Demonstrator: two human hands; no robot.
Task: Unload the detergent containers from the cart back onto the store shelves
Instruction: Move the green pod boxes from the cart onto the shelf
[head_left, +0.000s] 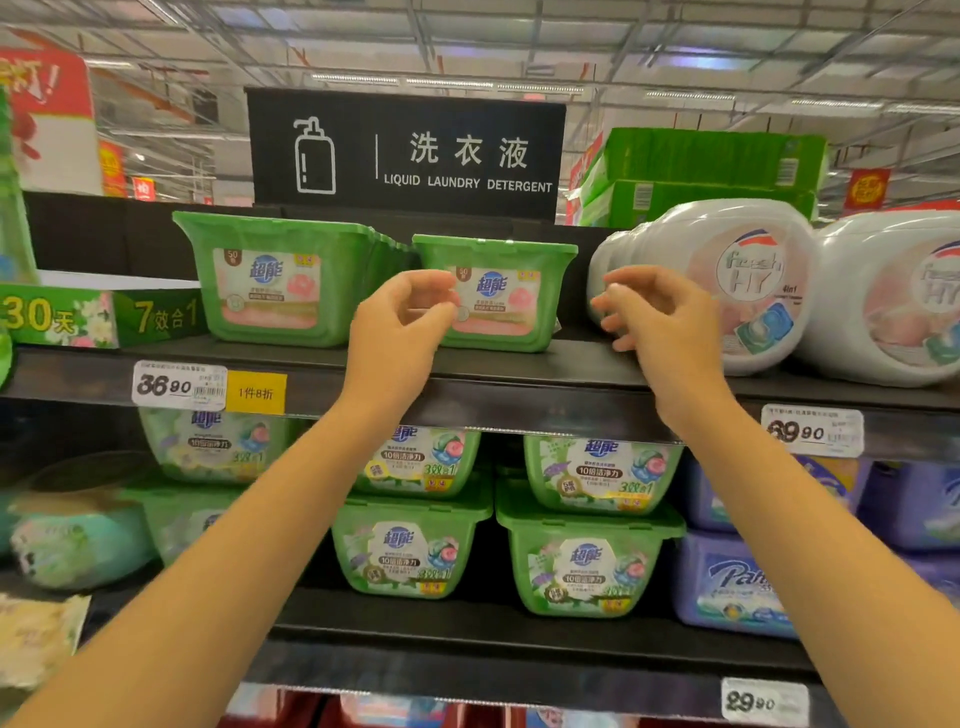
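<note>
Here the tub (501, 291) stands on the top shelf (519, 366) beside a second tub (280, 280), label forward, probably so that shoppers can read it. The left hand (400, 322) and right hand (657, 317) hover at its two sides, fingers loosely curled, holding nothing.

In the upper half of the frame stand two green tubs with pink labels (270, 291) (519, 312) and, at the right, two white rounded tubs (748, 291) (893, 301). Lower down, five green tubs with pale labels (208, 447) (415, 460) (597, 475) (405, 556) (587, 569) show clearly; a sixth, at lower left, is blurred. There are three white price tags (179, 384) (813, 430) (763, 701), one yellow tag (256, 393) and one black sign (405, 150).
</note>
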